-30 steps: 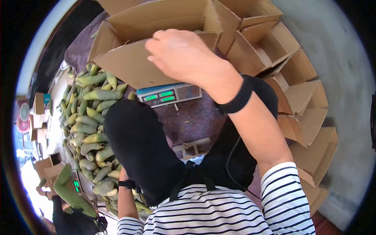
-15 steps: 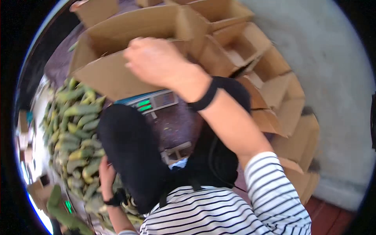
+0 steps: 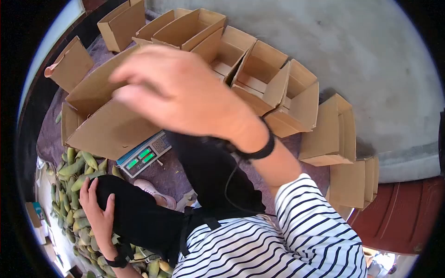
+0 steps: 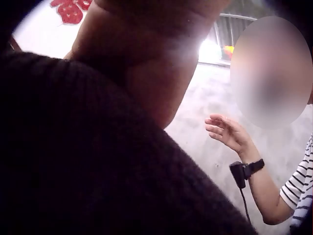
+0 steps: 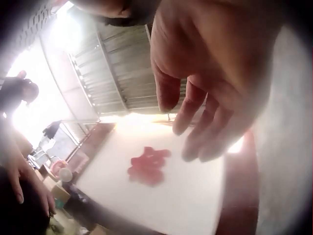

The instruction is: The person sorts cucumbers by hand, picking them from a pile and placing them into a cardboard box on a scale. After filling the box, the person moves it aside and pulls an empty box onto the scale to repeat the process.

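Note:
My right hand [image 3: 176,92] is raised, somewhat blurred, in front of a large cardboard box [image 3: 111,129]. In the right wrist view its fingers [image 5: 195,134] hang loosely with nothing between them. The box stands over a digital scale [image 3: 160,144] with lit green displays, its inside mostly hidden. My left hand [image 3: 99,211] rests on my black-clad knee [image 3: 134,211], fingers spread over the cloth. Beside that knee lies a heap of long green and yellowish vegetables [image 3: 74,169]. The left wrist view shows the raised right hand [image 4: 227,132] from below, holding nothing.
Several open cardboard boxes [image 3: 259,69] curve round behind the scale and along the right. Smaller boxes [image 3: 76,67] stand at the far left. A dark cloth [image 3: 296,157] covers the floor, with grey concrete [image 3: 361,55] beyond it. My pink shoe [image 3: 155,192] is near the scale.
The head view has turned to the right. My right hand has come off the box's near flap and lifted toward the camera. The left hand has moved from beside the heap onto the knee.

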The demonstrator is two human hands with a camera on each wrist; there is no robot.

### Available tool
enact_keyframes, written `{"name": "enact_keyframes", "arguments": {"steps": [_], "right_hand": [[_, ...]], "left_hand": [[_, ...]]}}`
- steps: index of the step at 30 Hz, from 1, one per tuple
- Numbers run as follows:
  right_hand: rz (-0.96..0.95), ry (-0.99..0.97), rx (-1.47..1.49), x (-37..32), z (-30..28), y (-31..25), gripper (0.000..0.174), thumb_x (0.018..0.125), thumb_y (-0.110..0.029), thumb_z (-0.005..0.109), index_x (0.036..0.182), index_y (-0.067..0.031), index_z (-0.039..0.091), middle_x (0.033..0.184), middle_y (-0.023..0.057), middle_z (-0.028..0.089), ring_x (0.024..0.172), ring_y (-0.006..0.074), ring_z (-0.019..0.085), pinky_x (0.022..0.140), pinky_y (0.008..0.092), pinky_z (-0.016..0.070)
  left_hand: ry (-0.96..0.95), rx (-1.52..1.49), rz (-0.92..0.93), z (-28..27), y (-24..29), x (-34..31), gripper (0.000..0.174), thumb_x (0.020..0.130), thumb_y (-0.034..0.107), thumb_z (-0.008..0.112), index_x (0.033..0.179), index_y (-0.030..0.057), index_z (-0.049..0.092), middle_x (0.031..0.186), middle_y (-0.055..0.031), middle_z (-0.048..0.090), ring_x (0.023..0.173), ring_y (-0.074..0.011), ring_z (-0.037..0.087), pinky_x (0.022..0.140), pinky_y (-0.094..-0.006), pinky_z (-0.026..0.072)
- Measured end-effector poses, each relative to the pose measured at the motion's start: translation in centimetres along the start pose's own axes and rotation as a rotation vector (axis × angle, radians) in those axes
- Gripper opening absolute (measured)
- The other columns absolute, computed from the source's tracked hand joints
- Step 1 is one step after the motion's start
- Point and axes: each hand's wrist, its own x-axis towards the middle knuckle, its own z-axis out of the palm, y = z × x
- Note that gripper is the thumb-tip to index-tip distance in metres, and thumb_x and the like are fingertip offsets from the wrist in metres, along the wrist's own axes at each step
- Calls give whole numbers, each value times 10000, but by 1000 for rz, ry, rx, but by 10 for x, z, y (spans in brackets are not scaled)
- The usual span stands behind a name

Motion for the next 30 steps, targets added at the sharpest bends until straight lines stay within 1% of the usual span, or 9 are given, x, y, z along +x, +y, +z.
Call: {"name": "enact_keyframes", "arguments": {"steps": [4, 7, 11, 13, 19, 21, 22, 23, 30], "right_hand": [[495, -194, -196, -83, -70, 45, 246, 885, -231, 567, 1015, -32, 631, 953, 115, 626, 882, 227, 609, 761, 321, 485], [686, -243, -514, -201, -114, 85, 261, 864, -250, 563, 989, -31, 632, 965, 179, 617, 951, 342, 583, 813, 418, 469], [1131, -479, -830, -318, -154, 54, 271, 847, -266, 569, 979, -38, 634, 998, 191, 608, 983, 366, 566, 839, 430, 463], [1322, -537, -774, -353, -165, 27, 271, 835, -274, 576, 978, -53, 641, 1013, 182, 606, 1003, 362, 565, 843, 432, 465], [1413, -508, -811, -407, -181, 5, 258, 837, -268, 573, 989, -73, 647, 1045, 151, 606, 1021, 329, 574, 856, 436, 466], [1387, -474, -809, -404, -176, 11, 265, 834, -261, 580, 998, -62, 642, 1020, 154, 614, 1005, 329, 580, 853, 428, 466], [1337, -460, -794, -400, -171, 15, 273, 831, -254, 586, 1008, -52, 637, 996, 157, 622, 989, 328, 585, 850, 421, 466], [1347, -457, -796, -397, -164, 19, 273, 831, -254, 586, 1008, -52, 637, 996, 157, 622, 989, 328, 585, 850, 421, 466], [1178, -345, -712, -361, -141, 66, 304, 856, -217, 571, 1114, -58, 583, 1065, 173, 611, 1007, 340, 579, 871, 414, 459]], "left_hand": [[-32, 9, -1, -3, -8, -4, 533, 781, 159, 663, 1270, 49, 482, 1364, -170, 410, 1262, -348, 374, 1063, -417, 280], [-16, 41, 16, -1, -10, -8, 531, 795, 178, 658, 1278, 50, 476, 1365, -173, 407, 1264, -350, 373, 1061, -416, 286], [5, 74, 15, 0, -11, -14, 527, 813, 200, 650, 1287, 52, 472, 1364, -181, 404, 1261, -354, 374, 1053, -422, 299], [2, 83, 10, 0, -13, -16, 529, 814, 199, 651, 1289, 52, 469, 1366, -187, 402, 1260, -360, 376, 1049, -425, 304], [-166, 178, 32, -23, -21, -13, 512, 819, 195, 657, 1267, 27, 473, 1314, -218, 455, 1202, -394, 430, 1015, -425, 346], [-222, 76, 23, -33, -16, -1, 483, 819, 173, 661, 1242, 12, 493, 1225, -202, 527, 1105, -354, 511, 960, -390, 396], [-252, -95, -103, -42, 9, 9, 448, 823, 133, 655, 1223, -2, 506, 1141, -183, 568, 983, -296, 561, 881, -349, 438], [-212, -186, -15, -36, 0, 16, 429, 846, 102, 634, 1238, 1, 493, 1158, -148, 563, 932, -229, 559, 826, -318, 453], [-195, -618, 40, -51, 39, 100, 381, 911, 109, 577, 1268, 20, 478, 1193, -86, 549, 974, -132, 551, 827, -262, 455]]}}
